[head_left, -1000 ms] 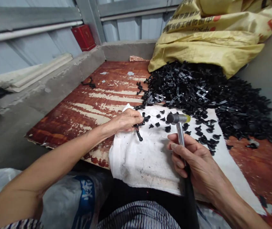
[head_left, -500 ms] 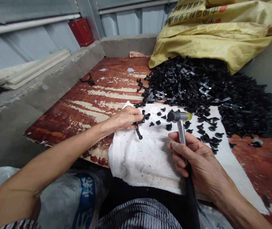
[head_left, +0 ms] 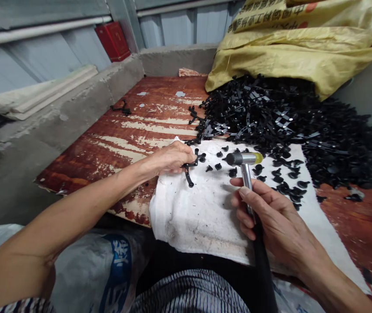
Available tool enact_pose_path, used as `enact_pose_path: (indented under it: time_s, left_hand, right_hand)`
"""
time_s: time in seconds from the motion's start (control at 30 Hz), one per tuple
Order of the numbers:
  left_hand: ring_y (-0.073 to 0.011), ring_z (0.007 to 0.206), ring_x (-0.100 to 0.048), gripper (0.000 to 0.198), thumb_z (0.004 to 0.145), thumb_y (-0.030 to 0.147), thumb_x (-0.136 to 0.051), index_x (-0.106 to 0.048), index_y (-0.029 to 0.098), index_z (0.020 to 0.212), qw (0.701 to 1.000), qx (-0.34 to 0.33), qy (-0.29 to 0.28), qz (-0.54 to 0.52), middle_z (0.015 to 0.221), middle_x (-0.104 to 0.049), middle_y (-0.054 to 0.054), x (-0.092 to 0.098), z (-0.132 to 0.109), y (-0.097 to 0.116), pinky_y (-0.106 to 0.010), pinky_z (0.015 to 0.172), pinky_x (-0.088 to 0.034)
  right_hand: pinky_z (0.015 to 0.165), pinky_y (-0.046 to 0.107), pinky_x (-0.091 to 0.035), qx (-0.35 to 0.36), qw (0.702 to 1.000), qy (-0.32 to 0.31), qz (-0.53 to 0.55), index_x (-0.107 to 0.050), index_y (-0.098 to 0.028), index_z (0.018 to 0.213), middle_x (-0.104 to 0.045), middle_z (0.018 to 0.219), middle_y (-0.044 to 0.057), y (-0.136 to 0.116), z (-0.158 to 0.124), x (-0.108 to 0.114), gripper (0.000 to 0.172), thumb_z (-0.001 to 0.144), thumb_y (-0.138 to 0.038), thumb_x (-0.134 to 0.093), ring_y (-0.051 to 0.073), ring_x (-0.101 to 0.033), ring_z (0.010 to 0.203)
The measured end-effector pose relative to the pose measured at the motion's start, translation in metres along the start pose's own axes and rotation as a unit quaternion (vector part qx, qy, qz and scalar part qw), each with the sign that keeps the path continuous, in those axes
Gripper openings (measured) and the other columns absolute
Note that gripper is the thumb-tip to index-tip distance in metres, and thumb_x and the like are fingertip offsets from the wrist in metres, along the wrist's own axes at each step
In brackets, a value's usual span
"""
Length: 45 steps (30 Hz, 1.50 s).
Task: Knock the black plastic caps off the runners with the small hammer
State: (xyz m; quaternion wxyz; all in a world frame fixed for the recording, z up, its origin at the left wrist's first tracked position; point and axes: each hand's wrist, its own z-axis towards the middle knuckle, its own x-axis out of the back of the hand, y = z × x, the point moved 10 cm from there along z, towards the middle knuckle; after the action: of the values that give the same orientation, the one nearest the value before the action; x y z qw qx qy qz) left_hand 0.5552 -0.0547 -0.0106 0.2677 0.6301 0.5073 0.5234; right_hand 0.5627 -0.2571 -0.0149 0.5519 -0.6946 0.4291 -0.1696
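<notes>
My left hand (head_left: 169,158) rests on the left edge of a white cloth (head_left: 202,213), its fingers pinched on a black plastic bracket (head_left: 190,169) that lies on the cloth. A small hammer (head_left: 244,164) with a metal shaft and a yellow-tipped head is gripped in my right hand (head_left: 270,217). The head hovers just above the cloth, to the right of the bracket. Several small black caps (head_left: 280,176) are scattered on the cloth around the hammer head.
A large heap of black plastic parts (head_left: 286,121) spills from a yellow sack (head_left: 290,48) at the back right. The cloth lies on a worn red board (head_left: 123,139). A red box (head_left: 112,40) stands on the concrete ledge at the back left.
Both hands stay almost where they were. The view has shifted slightly; the hammer head hovers at about the same spot over the cloth.
</notes>
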Motion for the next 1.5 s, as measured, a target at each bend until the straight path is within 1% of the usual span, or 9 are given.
enact_pose_path:
  time_s: [0.17,0.33,0.43,0.63,0.83,0.97,1.07,1.27,1.5]
  left_hand:
    - [-0.0027,0.028,-0.029,0.025,0.083,0.016,-0.055,-0.051,0.017,0.058,1.0,0.022,0.015,0.008,0.042,-0.038,0.007,0.0,-0.004,0.003,-0.02,0.032,-0.014]
    - [-0.0027,0.028,-0.033,0.025,0.081,0.015,-0.058,-0.053,0.016,0.057,0.997,0.073,0.035,-0.01,0.041,-0.042,0.005,0.0,-0.005,0.005,-0.019,0.031,-0.015]
    - [-0.0025,0.028,-0.033,0.024,0.079,0.017,-0.062,-0.055,0.015,0.056,0.997,0.07,0.031,-0.031,0.041,-0.042,0.005,0.0,-0.002,0.002,-0.018,0.031,-0.017]
    - [-0.0025,0.027,-0.03,0.026,0.081,0.016,-0.059,-0.05,0.017,0.056,0.995,0.046,-0.002,-0.083,0.042,-0.038,0.006,-0.004,0.0,-0.003,-0.018,0.031,-0.013]
    - [-0.0027,0.027,-0.028,0.025,0.082,0.016,-0.057,-0.052,0.017,0.057,0.996,0.044,-0.008,-0.079,0.04,-0.034,0.007,-0.004,0.0,-0.007,-0.017,0.031,-0.015]
    - [-0.0031,0.029,-0.032,0.025,0.08,0.013,-0.057,-0.052,0.017,0.056,0.997,0.044,0.022,-0.067,0.041,-0.034,0.007,0.0,-0.001,-0.007,-0.016,0.032,-0.019]
    - [-0.0033,0.028,-0.032,0.029,0.081,0.012,-0.056,-0.05,0.016,0.054,0.997,0.044,0.03,-0.061,0.041,-0.036,0.006,0.0,-0.005,-0.002,-0.017,0.032,-0.019]
    - [-0.0026,0.031,-0.034,0.029,0.084,0.012,-0.053,-0.051,0.015,0.056,0.998,-0.005,-0.04,-0.058,0.047,-0.048,0.003,-0.018,-0.027,0.032,-0.017,0.034,-0.02]
    - [-0.0052,0.041,-0.041,0.023,0.083,0.021,-0.057,-0.056,0.015,0.061,0.997,-0.06,-0.049,0.02,0.052,-0.051,0.003,-0.027,-0.04,0.044,-0.018,0.041,-0.026]
  right_hand:
    - [0.039,0.023,-0.04,0.1,0.967,0.019,-0.233,-0.064,-0.024,0.105,-0.055,0.065,-0.002,-0.024,0.004,0.009,0.027,0.084,-0.041,-0.06,0.012,-0.047,0.048]
    - [0.091,0.045,-0.049,0.352,0.837,0.023,-0.419,-0.054,-0.023,0.135,-0.066,0.113,0.011,-0.084,-0.007,-0.021,0.048,0.088,-0.021,-0.047,0.027,-0.062,0.102]
    - [0.086,0.044,-0.049,0.429,0.775,0.046,-0.462,-0.049,-0.022,0.142,-0.066,0.104,0.013,-0.105,-0.017,-0.038,0.054,0.089,-0.017,-0.043,0.028,-0.063,0.097]
    - [0.045,0.029,-0.037,0.293,0.709,0.051,-0.639,-0.052,-0.022,0.141,-0.055,0.083,0.007,-0.077,0.018,-0.045,0.067,0.076,-0.007,-0.047,0.011,-0.037,0.044]
    - [0.052,0.031,-0.045,0.459,0.665,0.096,-0.581,-0.045,-0.008,0.143,-0.057,0.082,0.01,-0.103,-0.013,-0.054,0.057,0.087,-0.011,-0.037,0.018,-0.052,0.06]
    - [0.041,0.027,-0.034,0.336,0.637,0.052,-0.692,-0.047,-0.014,0.141,-0.061,0.082,0.008,-0.078,0.012,-0.053,0.062,0.081,-0.005,-0.036,0.013,-0.04,0.045]
    - [0.044,0.027,-0.034,0.303,0.683,0.028,-0.665,-0.053,-0.013,0.133,-0.06,0.074,0.006,-0.081,0.022,-0.048,0.053,0.083,-0.009,-0.039,0.013,-0.044,0.046]
    - [0.037,0.022,-0.022,0.181,0.915,0.014,-0.361,-0.058,-0.019,0.082,-0.04,0.047,-0.007,-0.085,0.038,-0.027,0.009,0.084,-0.026,-0.053,0.008,-0.031,0.036]
    - [0.029,0.02,-0.026,0.08,0.971,-0.029,-0.225,-0.046,-0.023,0.069,-0.041,0.041,-0.008,-0.044,0.046,-0.032,0.018,0.077,-0.035,-0.056,0.008,-0.033,0.031]
